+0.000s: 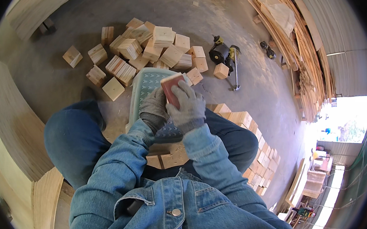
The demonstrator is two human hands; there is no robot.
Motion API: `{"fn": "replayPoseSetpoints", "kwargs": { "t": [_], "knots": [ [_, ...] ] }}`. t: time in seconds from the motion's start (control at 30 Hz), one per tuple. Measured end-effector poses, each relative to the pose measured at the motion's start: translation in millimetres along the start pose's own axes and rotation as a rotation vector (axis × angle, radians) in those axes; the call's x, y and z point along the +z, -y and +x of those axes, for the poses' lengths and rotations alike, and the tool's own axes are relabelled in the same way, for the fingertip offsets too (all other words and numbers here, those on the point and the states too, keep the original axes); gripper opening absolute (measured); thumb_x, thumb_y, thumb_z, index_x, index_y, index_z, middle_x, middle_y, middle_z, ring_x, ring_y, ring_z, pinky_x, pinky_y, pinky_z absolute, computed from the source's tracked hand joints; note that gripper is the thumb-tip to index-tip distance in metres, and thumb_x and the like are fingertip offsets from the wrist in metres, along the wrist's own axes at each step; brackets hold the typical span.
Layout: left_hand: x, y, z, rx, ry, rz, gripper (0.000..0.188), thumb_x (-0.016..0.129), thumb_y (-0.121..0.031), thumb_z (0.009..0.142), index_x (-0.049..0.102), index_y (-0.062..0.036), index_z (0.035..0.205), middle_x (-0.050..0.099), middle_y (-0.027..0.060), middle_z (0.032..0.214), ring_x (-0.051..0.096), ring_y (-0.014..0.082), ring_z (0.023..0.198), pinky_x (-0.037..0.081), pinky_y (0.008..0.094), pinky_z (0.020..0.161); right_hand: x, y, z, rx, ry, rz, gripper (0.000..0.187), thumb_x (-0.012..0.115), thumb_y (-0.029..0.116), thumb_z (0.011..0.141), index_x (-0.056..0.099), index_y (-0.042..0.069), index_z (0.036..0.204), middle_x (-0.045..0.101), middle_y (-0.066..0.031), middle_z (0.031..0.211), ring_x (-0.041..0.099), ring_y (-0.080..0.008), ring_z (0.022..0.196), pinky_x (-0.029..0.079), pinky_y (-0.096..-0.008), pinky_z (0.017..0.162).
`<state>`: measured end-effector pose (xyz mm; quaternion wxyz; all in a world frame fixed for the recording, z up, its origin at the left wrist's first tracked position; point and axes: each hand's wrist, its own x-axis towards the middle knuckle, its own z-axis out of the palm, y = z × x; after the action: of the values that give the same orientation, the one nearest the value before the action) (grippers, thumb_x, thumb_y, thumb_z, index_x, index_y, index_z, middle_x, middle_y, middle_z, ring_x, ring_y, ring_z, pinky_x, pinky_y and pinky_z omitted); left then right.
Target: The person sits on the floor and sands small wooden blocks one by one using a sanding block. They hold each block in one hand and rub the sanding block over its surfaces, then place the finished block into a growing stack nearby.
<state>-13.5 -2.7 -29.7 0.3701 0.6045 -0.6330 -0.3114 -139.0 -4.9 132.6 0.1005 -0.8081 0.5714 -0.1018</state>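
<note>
So the thing in hand is a reddish-brown block [171, 88], boxy with a flat, pretty even dull-red face and a pale, wood-coloured strip along its far edge. Corners look fairly square, though fingers cover a good bit of it, so I can't tell the full shape. It's right between the two gloved hands, above a pale teal plastic stool [142, 80] with a raised pattern on top.

As for direction: the long axis of what's showing runs away from the body, far end leaning a little left. The pale edge faces away from the wearer, and the red face is turned up.

Right hand [188, 103] has it gripped, fingers wrapped over the right side. Left hand [153, 105] is curled in close at the left edge; can't tell if it's really gripping. Past both hands there's a messy heap of wooden blocks [129, 49], with power tools [219, 53] off beyond the right one.
</note>
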Motion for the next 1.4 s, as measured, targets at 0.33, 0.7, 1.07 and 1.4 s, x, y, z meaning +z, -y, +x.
{"fn": "replayPoseSetpoints", "kwargs": {
  "t": [0.33,0.7,1.07,1.4],
  "knots": [
    [-9.9,-12.8,-4.4,-0.039,0.008,-0.047,0.075,0.079,-0.037,0.085,0.049,-0.0163,0.15,0.059,0.0182,0.141,0.059,0.0413,0.131,0.047,0.0501,0.113,-0.7,-4.2,-41.4,-0.05,0.003,-0.017,0.07,0.085,0.033,0.081,0.065,0.018,0.146,0.053,-0.0065,0.158,0.057,-0.0404,0.131,0.046,-0.0562,0.109],
    [1.0,1.3,-3.1,-0.025,0.032,-0.138,0.081,0.083,-0.035,0.081,0.047,-0.0169,0.151,0.058,0.0198,0.143,0.057,0.0406,0.134,0.046,0.048,0.115,-8.7,-1.2,-34.6,-0.061,0.036,0.007,0.068,0.085,0.03,0.078,0.068,0.018,0.143,0.057,-0.0078,0.156,0.057,-0.0398,0.13,0.046,-0.0538,0.112],
    [2.4,-1.3,-2.8,0.005,0.018,-0.027,0.075,0.079,-0.037,0.087,0.048,-0.017,0.152,0.058,0.0183,0.146,0.056,0.0396,0.135,0.045,0.0495,0.116,-4.8,-3.8,-41.2,-0.051,0.018,-0.02,0.071,0.088,0.03,0.077,0.067,0.016,0.144,0.056,-0.0086,0.156,0.057,-0.04,0.13,0.046,-0.0528,0.111],
    [-0.9,-2.3,0.5,-0.043,0.072,-0.049,0.079,0.082,-0.039,0.085,0.048,-0.0149,0.152,0.058,0.0181,0.142,0.058,0.0381,0.134,0.046,0.047,0.117,-7.7,-5.8,-58.4,-0.075,0.037,0.007,0.068,0.088,0.029,0.077,0.068,0.016,0.141,0.057,-0.0085,0.155,0.057,-0.0396,0.132,0.045,-0.0536,0.112]
  ]
}}
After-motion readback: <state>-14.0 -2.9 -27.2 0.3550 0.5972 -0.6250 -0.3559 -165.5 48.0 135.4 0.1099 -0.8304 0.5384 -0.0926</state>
